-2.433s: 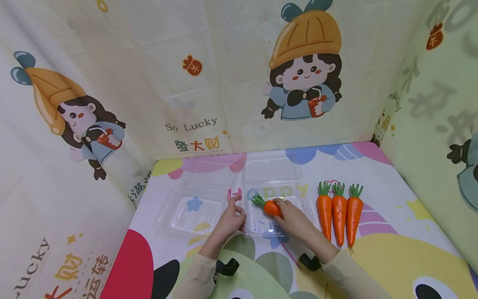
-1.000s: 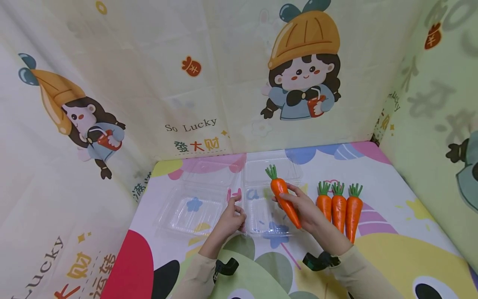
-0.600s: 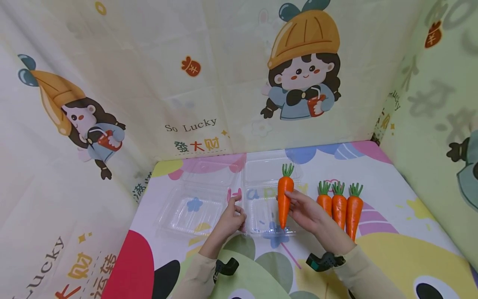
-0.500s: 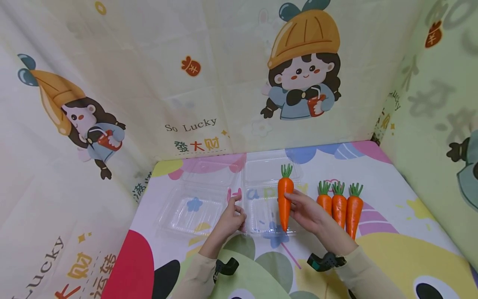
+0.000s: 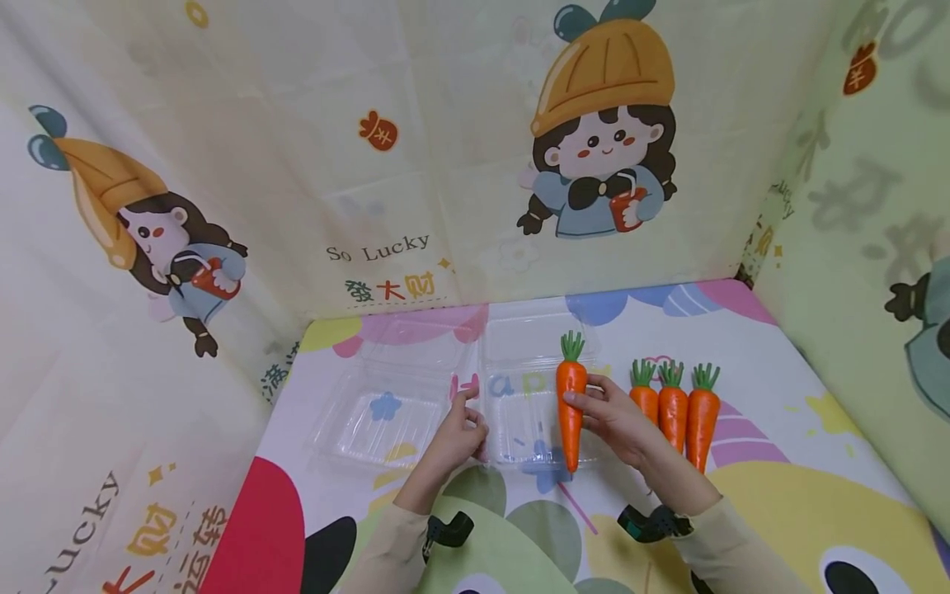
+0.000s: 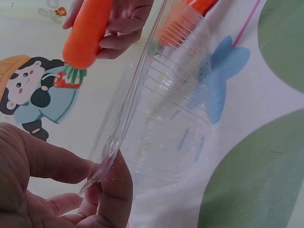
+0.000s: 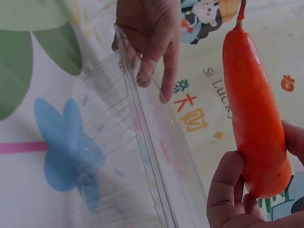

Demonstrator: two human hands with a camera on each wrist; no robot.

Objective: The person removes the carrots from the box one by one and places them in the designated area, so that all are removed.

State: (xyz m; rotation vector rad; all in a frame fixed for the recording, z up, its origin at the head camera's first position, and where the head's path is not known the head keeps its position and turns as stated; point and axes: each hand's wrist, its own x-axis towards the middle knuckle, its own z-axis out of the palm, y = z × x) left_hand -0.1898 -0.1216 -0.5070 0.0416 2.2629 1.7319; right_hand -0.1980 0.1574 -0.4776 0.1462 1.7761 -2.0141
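My right hand (image 5: 619, 421) holds an orange carrot (image 5: 571, 404) with green leaf stubs, upright with its tip down, over the right side of a clear plastic box (image 5: 512, 433). Thumb and fingers grip its middle from the right. Seen in the right wrist view, the carrot (image 7: 256, 114) stands between thumb and fingers, apart from the box's rim (image 7: 142, 137). At the box's near left corner is my left hand (image 5: 460, 433). The left wrist view shows this hand (image 6: 57, 175) pinching the thin corner of the rim between thumb and finger.
Another clear plastic box (image 5: 349, 421) lies open to the left, its lid (image 5: 416, 342) folded back. The right box's lid (image 5: 519, 338) also lies back. Three carrots (image 5: 703, 417) lie side by side at the right, partly behind my right arm. Printed cloth walls (image 5: 460, 165) surround the table.
My right hand has raised the carrot from low over the right box, turned it from lying leaves-left to upright, and shifted it right, then slightly nearer. The left hand has kept its place.
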